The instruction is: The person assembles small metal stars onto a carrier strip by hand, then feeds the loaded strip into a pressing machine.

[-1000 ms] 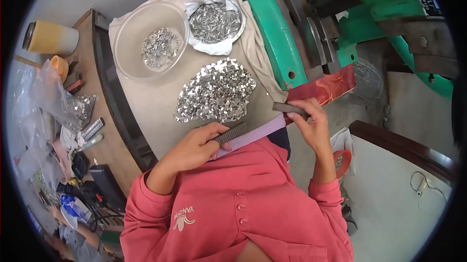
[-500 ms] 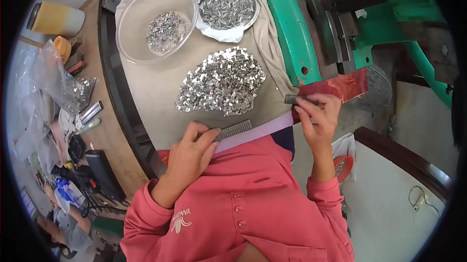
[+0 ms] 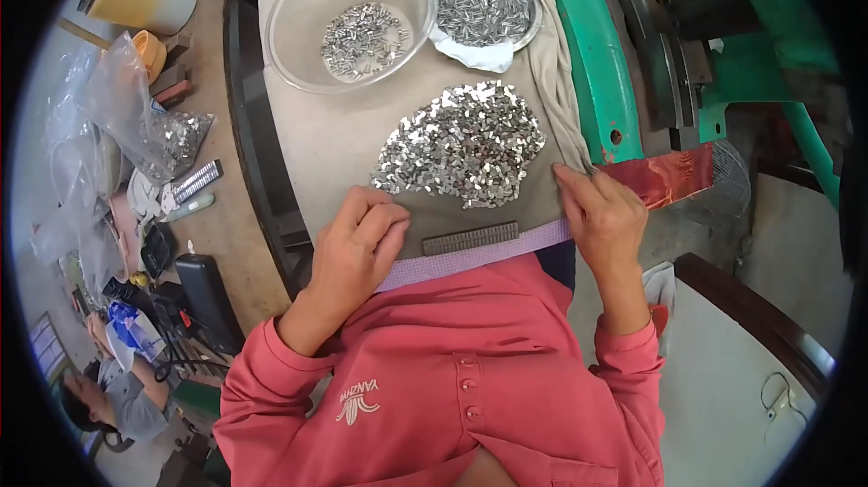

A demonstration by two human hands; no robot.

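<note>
A beige-grey cloth (image 3: 316, 143) covers the work surface in front of me. On it lies a heap of small shiny flat metal pieces (image 3: 461, 139). My left hand (image 3: 357, 238) is closed, its fingertips pinching the cloth below the heap's left end. To the right of the heap, my right hand (image 3: 604, 216) pinches the cloth near its right edge. Between my hands the near part of the cloth looks darker and seems slightly raised against the heap. A dark grey ridged bar (image 3: 470, 238) lies flat between my hands, beside a lilac strip (image 3: 452, 263) along the near edge.
Behind the heap stand a translucent plastic basin (image 3: 280, 35) and a metal bowl (image 3: 533, 17), both holding small metal pins. A green machine (image 3: 592, 62) borders the right. On the left, a wooden bench (image 3: 237, 225) carries bags and tools; another person (image 3: 131, 406) sits beyond it.
My left hand has left the ridged bar and closed on the cloth. The dark stick formerly in my right hand is out of sight, and that hand now pinches the cloth. The view has shifted.
</note>
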